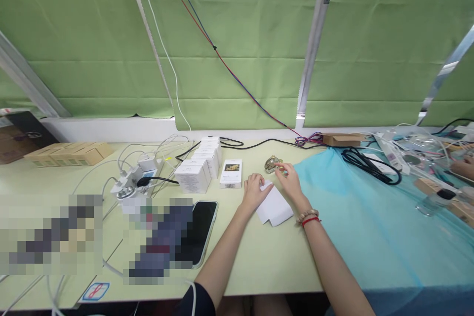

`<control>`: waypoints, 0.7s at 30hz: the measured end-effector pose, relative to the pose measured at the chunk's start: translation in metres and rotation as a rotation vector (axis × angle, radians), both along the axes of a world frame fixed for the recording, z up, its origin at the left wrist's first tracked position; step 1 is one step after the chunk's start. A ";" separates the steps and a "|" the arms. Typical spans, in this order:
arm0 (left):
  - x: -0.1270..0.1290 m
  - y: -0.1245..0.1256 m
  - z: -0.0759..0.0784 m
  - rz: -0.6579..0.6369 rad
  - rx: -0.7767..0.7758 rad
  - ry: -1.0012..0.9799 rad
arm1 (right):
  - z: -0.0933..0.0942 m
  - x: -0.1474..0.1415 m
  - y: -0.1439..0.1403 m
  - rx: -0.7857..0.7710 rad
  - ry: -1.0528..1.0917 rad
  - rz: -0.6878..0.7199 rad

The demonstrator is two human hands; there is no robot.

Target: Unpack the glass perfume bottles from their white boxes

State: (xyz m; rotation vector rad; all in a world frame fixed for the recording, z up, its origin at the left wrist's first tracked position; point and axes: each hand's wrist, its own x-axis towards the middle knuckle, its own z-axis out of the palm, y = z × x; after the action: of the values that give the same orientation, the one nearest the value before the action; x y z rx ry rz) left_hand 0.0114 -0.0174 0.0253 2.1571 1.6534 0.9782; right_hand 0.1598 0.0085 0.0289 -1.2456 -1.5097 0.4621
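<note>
White paper point(274, 207), a flat folded piece, lies on the pale green table point(259, 256) just in front of me, near the middle of the scene. My left hand point(254, 191) rests on its far left corner with the fingers curled down; whether that grip pinches the corner or only presses it flat, I cannot tell. My right hand point(289, 181) sits at the far right edge of the paper, its grip narrow, fingertips stretched toward a small metallic trinket point(273, 164) just beyond and seeming to touch it. A beaded bracelet and a red cord point(309, 218) circle my right wrist.

Left of the paper, a flat white packet with a dark picture point(231, 174) lies on the table, and further left a row of small white boxes point(200, 168) runs away from me. Near them to the left sits a white charger block with cables point(135, 181). A dark phone point(198, 232) lies nearer, left of my left forearm. Brown cardboard boxes point(68, 154) line the far left. To the right, a turquoise cloth point(370, 227) covers the table, with a coiled black cable point(366, 164) on it. Green blinds point(237, 44) hang behind.
</note>
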 end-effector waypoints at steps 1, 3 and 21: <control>0.000 0.000 0.001 0.039 0.059 0.016 | 0.001 -0.002 -0.001 -0.028 0.021 0.056; -0.004 0.000 0.006 0.120 0.180 0.063 | 0.002 -0.005 -0.004 -0.072 -0.008 0.146; -0.020 -0.015 0.030 0.557 -0.092 0.387 | 0.009 -0.017 -0.027 -0.271 -0.668 0.059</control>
State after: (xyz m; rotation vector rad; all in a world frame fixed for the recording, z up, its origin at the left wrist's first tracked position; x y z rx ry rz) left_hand -0.0083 -0.0327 0.0553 1.9469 2.5147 0.5982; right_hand 0.1423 -0.0182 0.0383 -1.6746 -2.0965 0.3042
